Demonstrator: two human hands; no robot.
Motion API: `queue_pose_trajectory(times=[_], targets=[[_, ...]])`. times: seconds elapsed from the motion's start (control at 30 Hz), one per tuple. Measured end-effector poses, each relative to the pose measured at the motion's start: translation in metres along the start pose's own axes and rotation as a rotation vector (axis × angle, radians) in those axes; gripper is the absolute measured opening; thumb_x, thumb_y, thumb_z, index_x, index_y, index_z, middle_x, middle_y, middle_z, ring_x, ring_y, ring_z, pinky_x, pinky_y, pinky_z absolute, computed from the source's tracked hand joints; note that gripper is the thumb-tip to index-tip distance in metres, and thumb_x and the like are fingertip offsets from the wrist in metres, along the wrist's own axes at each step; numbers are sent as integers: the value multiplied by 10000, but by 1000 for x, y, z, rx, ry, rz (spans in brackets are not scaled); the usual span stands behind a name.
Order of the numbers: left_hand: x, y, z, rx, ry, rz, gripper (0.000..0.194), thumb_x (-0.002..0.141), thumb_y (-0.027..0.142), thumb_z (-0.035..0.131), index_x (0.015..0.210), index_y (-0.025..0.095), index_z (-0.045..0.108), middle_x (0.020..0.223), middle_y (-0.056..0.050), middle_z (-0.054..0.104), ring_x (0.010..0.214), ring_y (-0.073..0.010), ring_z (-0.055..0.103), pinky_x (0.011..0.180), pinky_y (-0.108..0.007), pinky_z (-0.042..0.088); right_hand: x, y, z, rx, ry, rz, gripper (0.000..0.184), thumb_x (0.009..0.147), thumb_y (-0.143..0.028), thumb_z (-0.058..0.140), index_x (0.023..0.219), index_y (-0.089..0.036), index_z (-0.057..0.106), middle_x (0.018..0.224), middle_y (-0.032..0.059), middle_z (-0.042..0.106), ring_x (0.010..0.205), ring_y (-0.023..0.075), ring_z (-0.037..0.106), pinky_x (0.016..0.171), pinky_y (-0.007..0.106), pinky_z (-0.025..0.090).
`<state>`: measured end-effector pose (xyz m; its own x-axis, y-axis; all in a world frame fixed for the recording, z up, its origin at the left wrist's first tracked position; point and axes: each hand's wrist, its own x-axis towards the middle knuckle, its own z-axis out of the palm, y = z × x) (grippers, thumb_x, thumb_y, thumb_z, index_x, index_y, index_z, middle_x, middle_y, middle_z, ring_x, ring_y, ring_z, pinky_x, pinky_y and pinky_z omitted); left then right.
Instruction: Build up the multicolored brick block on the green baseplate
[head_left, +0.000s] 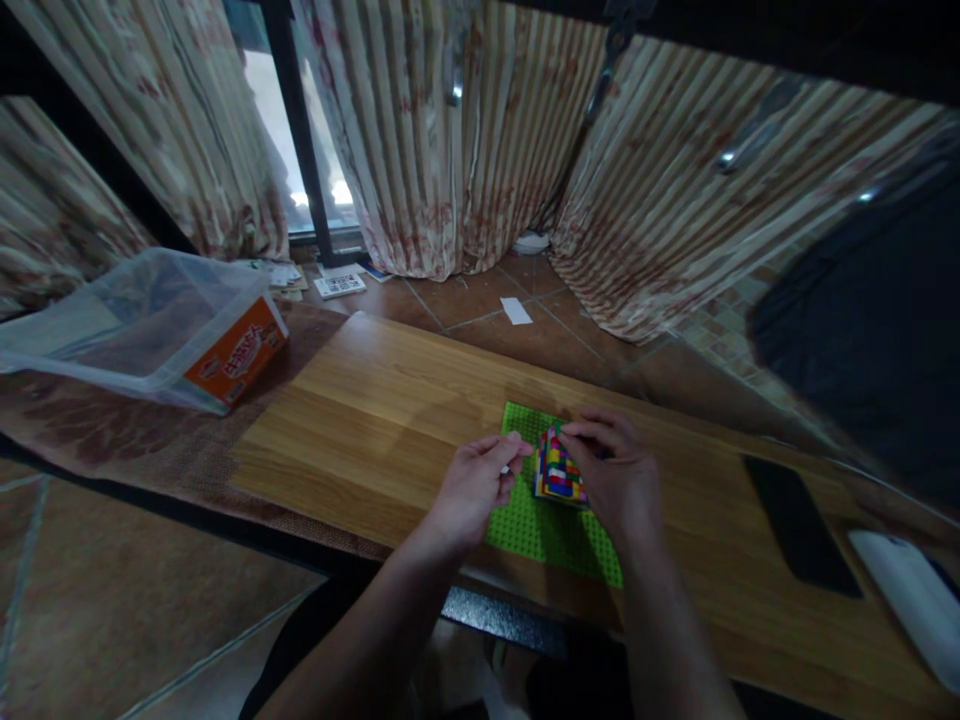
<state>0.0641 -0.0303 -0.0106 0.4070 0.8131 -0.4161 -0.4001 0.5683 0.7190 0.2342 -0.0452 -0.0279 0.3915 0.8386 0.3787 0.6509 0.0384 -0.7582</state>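
A small stepped block of multicoloured toy bricks (559, 475) stands on a green studded baseplate (525, 530). Just left of it, my left hand (474, 488) is closed in a pinch; a tiny pale bit shows at its fingers, too small to name. My right hand (621, 485) reaches over the right side of the bricks, thumb and fingers pinched together at the top. Whatever lies between those fingertips is hidden, and the hand also covers part of the block's right side.
The baseplate lies on a wooden board (375, 390). A clear plastic bin (187, 340) with an orange label stands at the left. Toward the right are a dark flat slab (802, 525) and a white object (904, 590). Striped curtains (517, 150) hang behind.
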Motion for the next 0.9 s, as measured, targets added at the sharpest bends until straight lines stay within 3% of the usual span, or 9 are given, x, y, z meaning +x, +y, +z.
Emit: queue_pose_trajectory(times=[0.33,0.9], targets=[[0,0,1,1,27,-13,308,748,430,706,746,125,665,617,43,447,454,-18,314,457,-212,128,-2,0,-6,-68,-47,-102,185,824,-359,630,822,-228,760,1040,78,663,961,229,633,875,421,502],[4,-5,-1,0,22,-5,328,736,457,706,745,133,653,623,47,458,438,-15,303,445,-214,120,-5,-4,-5,-35,-63,-71,191,821,-365,633,833,-229,767,1039,82,689,950,231,646,872,422,513]])
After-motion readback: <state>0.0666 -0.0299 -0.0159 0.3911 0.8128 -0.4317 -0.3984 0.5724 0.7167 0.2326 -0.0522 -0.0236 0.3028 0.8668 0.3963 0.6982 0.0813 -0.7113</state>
